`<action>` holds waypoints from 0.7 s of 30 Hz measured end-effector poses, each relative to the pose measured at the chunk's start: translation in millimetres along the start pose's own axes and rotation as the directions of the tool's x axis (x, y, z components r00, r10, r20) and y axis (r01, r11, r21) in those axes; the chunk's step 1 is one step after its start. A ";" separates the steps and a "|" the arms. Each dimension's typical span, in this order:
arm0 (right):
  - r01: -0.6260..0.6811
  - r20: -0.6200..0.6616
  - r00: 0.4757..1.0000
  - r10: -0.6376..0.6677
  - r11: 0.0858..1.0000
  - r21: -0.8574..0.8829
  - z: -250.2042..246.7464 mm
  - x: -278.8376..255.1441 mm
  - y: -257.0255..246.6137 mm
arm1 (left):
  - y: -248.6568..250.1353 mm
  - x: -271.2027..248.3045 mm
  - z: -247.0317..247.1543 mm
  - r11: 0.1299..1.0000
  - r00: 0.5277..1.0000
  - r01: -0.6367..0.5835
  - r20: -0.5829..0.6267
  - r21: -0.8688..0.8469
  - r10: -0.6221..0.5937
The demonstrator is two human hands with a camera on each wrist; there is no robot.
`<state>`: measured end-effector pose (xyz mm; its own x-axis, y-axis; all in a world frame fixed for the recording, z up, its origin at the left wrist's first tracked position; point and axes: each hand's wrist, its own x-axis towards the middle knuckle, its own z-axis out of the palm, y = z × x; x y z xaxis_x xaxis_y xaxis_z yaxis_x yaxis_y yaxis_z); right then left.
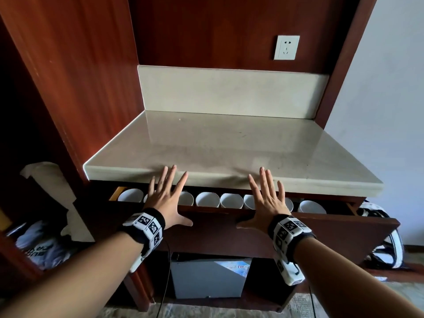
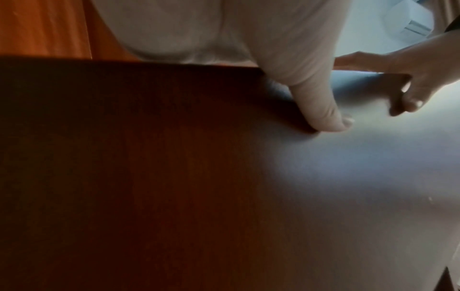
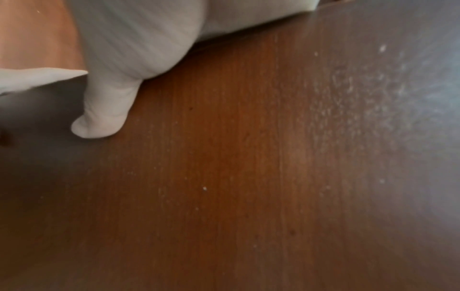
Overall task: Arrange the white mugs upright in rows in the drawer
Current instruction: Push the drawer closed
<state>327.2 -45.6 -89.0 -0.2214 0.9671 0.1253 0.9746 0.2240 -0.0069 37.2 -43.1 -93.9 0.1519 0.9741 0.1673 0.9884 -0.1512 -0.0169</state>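
Note:
A row of several white mugs [image 1: 207, 199] stands upright in the dark wooden drawer [image 1: 220, 228], which shows only a narrow gap under the stone counter. My left hand [image 1: 166, 198] lies flat with fingers spread, its palm against the top of the drawer front. My right hand [image 1: 266, 199] does the same further right. Both cover some mugs. In the left wrist view my left thumb [image 2: 323, 110] presses on the drawer front [image 2: 149, 167], and the right hand [image 2: 420, 78] shows beyond it. The right wrist view shows my right thumb [image 3: 104, 116] on the wood [image 3: 224, 177].
The beige stone counter [image 1: 229, 145] overhangs the drawer, with a wall socket [image 1: 286, 47] above it. A small white fridge [image 1: 208, 278] sits in the cabinet below. Bags lie on the floor at left [image 1: 43, 246] and right [image 1: 387, 249].

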 end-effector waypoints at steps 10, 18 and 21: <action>-0.083 -0.163 0.982 0.090 0.995 0.046 23.0 45.3 -1.1 | -15.8 54.4 11.6 0.984 0.964 -0.179 -0.198 0.017 0.178; -0.050 -0.495 0.867 0.054 0.999 0.021 45.5 53.7 5.1 | -13.8 59.7 32.5 0.983 0.899 -0.180 -0.412 -0.035 0.150; -0.051 -0.549 0.834 0.051 0.999 0.016 49.1 54.5 3.1 | -12.6 59.6 34.0 0.982 0.899 -0.181 -0.413 -0.052 0.144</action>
<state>316.5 13.8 -130.9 -0.1155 0.7520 0.6490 0.9839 0.1762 -0.0291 34.0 22.6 -117.3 0.2755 0.7847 0.5552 0.9427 -0.3337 0.0039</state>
